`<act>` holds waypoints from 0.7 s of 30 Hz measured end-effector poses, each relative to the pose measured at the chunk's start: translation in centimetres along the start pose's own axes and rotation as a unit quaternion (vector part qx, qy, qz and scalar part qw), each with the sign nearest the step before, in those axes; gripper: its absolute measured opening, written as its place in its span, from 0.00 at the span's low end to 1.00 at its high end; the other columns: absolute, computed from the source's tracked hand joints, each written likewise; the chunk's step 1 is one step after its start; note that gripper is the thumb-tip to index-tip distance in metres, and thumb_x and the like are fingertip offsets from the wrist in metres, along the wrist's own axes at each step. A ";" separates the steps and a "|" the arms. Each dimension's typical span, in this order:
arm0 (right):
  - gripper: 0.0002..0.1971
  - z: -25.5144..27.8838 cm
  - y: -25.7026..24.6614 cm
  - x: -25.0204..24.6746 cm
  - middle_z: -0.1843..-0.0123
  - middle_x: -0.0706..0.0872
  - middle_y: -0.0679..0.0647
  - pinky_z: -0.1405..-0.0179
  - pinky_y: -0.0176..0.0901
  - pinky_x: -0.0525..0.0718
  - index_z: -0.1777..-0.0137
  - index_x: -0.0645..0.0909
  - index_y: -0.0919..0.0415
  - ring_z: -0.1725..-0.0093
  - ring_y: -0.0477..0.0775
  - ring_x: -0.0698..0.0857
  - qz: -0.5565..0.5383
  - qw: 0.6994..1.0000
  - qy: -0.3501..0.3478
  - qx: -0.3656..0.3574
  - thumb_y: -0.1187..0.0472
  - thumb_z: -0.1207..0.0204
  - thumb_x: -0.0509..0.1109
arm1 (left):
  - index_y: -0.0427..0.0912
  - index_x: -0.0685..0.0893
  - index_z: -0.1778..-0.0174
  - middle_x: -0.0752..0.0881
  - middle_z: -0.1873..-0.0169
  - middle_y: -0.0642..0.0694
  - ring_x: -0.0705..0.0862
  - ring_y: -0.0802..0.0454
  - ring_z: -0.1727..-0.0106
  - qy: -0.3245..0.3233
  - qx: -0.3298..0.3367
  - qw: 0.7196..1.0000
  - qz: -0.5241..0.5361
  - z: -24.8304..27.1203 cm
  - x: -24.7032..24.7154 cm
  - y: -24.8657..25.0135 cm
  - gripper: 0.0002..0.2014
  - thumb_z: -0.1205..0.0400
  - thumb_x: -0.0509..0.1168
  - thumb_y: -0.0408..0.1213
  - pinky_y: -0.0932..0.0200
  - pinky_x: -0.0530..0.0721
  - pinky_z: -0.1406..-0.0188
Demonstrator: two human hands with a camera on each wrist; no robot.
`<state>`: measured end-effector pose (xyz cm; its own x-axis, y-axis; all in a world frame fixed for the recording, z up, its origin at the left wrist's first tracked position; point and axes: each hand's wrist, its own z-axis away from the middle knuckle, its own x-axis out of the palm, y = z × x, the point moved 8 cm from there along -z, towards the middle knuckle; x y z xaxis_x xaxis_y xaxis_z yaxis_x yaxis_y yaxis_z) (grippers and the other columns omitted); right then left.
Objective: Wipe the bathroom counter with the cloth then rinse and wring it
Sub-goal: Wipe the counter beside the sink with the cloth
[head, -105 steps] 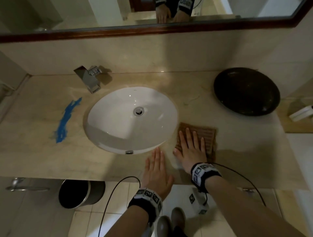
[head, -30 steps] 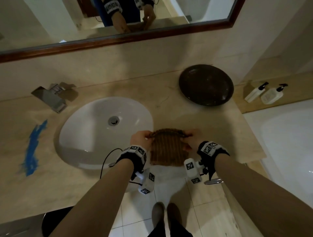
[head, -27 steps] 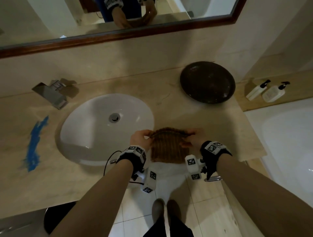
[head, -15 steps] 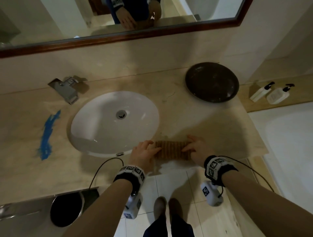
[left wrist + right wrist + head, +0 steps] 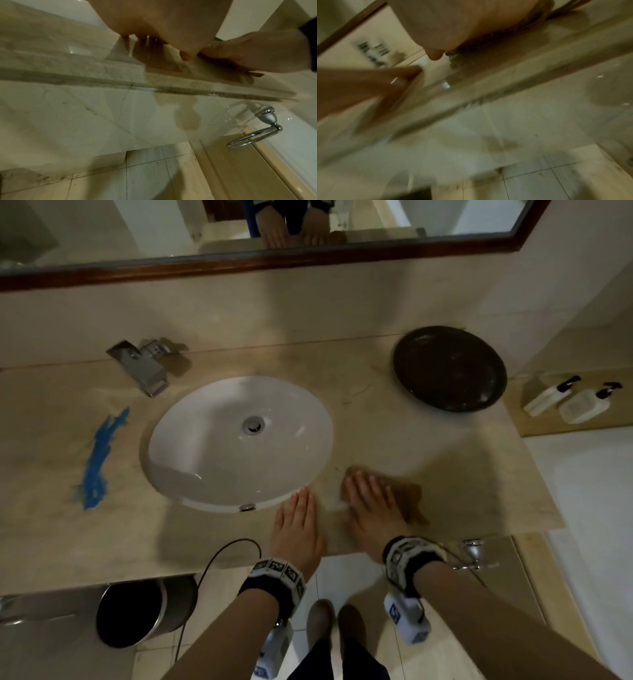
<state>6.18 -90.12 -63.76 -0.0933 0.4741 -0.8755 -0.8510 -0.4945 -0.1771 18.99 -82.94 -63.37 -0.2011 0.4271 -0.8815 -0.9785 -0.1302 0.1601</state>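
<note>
The brown cloth lies flat on the beige marble counter, right of the white basin. My right hand lies on it with straight fingers, pressing it down; its image is motion-blurred. My left hand rests flat on the bare counter beside the basin's front rim, fingers straight, holding nothing. In the left wrist view the cloth shows under the right hand. The right wrist view shows the cloth's edge under my palm. A blue smear marks the counter at the far left.
A metal faucet stands behind the basin on the left. A dark round dish sits at the back right. Two white pump bottles stand on a ledge further right. A bin and a chrome towel ring sit below the counter.
Both hands had gripped the cloth and folded it near the front edge. Now the left hand has let go and lies flat, and the right hand presses the cloth, sliding it.
</note>
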 end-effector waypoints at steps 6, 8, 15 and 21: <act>0.35 -0.9 1.6 -1.3 0.15 0.32 0.54 0.20 0.61 0.34 0.17 0.31 0.58 0.16 0.58 0.35 -0.059 0.993 0.012 0.106 0.44 0.16 0.41 | 0.39 0.31 0.18 0.29 0.19 0.43 0.30 0.46 0.18 -0.026 0.007 1.000 0.003 0.1 0.6 -0.3 0.38 0.16 0.43 0.55 0.43 0.39 0.17; 0.35 0.3 -2.6 0.4 0.16 0.28 0.56 0.19 0.64 0.35 0.17 0.28 0.58 0.17 0.60 0.32 -0.006 1.000 -0.012 0.024 0.45 0.19 0.37 | 0.39 0.32 0.18 0.29 0.19 0.42 0.29 0.46 0.18 -0.028 0.002 1.000 -0.002 0.1 0.6 -0.2 0.39 0.16 0.43 0.55 0.43 0.39 0.17; 0.32 -1.6 0.2 -0.6 0.15 0.31 0.49 0.20 0.58 0.36 0.17 0.29 0.50 0.16 0.56 0.34 0.008 0.999 -0.035 -0.016 0.47 0.19 0.35 | 0.40 0.31 0.18 0.28 0.19 0.45 0.30 0.49 0.18 -0.059 0.025 0.998 0.012 0.3 -0.1 -0.6 0.45 0.20 0.47 0.61 0.46 0.38 0.17; 0.35 -3.0 -3.3 -1.8 0.15 0.32 0.53 0.20 0.62 0.33 0.16 0.33 0.55 0.16 0.59 0.34 -0.095 0.992 -0.028 0.073 0.45 0.15 0.46 | 0.41 0.29 0.18 0.26 0.20 0.47 0.28 0.49 0.19 -0.055 0.023 0.998 0.023 0.3 0.0 -0.4 0.48 0.22 0.49 0.65 0.46 0.35 0.18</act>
<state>10.66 -91.51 -62.97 0.0517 0.5905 -0.8054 -0.9214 -0.2828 -0.2664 19.39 -82.61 -63.29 -0.2473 0.5172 -0.8193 -0.9687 -0.1113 0.2221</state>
